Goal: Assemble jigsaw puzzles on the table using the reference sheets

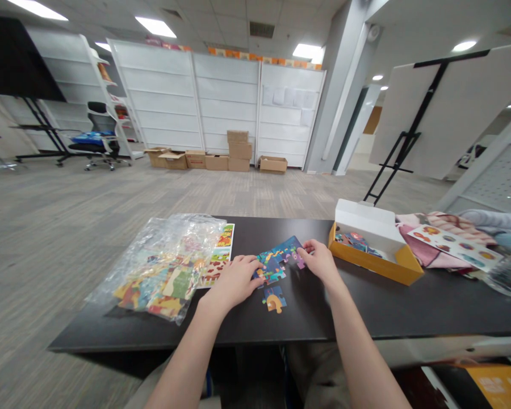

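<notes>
Roughly between the fingertips of a person's two bare hands, as I see it, a partly joined blue, teal and yellow cardboard jigsaw lies flat on a glossy black tabletop. Its long axis slants from the left fingertips, at its near end, away to the right fingertips at its far end. The left hand has its fingers parted and slightly bent, tips at the jigsaw's left edge. The right hand brings thumb and fingers to a purple knobbed piece; whether they pinch or merely touch it, I cannot tell. Just nearer the person than the left thumb, a loose blue-and-orange piece points its rounded knob toward the person. Left of the left fingers sits a clear plastic bag of colourful pieces; right of the right fingers, an open yellow cardboard box.
</notes>
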Action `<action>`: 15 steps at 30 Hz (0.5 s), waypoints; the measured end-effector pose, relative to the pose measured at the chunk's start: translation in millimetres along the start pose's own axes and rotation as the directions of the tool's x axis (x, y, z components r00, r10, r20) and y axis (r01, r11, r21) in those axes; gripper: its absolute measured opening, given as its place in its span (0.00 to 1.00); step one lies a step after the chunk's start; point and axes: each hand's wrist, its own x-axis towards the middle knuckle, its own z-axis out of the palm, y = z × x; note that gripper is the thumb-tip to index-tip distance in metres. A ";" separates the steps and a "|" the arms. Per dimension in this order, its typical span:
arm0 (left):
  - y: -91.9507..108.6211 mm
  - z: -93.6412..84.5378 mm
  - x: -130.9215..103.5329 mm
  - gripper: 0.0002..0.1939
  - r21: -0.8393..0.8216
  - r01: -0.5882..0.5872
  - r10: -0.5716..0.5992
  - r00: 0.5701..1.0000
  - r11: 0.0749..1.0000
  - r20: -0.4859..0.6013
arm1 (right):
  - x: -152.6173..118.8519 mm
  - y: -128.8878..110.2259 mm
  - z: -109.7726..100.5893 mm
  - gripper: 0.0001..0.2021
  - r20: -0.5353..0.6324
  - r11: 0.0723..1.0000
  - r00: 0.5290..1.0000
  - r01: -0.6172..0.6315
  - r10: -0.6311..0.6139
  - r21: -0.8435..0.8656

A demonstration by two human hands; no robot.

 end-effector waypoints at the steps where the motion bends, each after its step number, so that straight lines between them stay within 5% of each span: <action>1: 0.0 0.0 -0.2 0.17 -0.002 -0.001 0.001 1.000 1.000 -0.001 | 1.1 1.4 0.2 0.06 0.005 0.998 1.000 0.018 -0.018 0.061; 8: 0.8 -0.6 0.9 0.15 -0.009 0.002 -0.003 0.998 1.000 -0.058 | -3.8 3.7 -2.3 0.11 0.016 0.924 0.996 0.070 -0.082 0.376; 15: 16.1 -2.7 7.1 0.21 -0.090 0.065 -0.087 0.957 0.994 -0.276 | -17.9 -13.6 -16.6 0.14 0.034 0.857 0.989 0.105 -0.141 0.505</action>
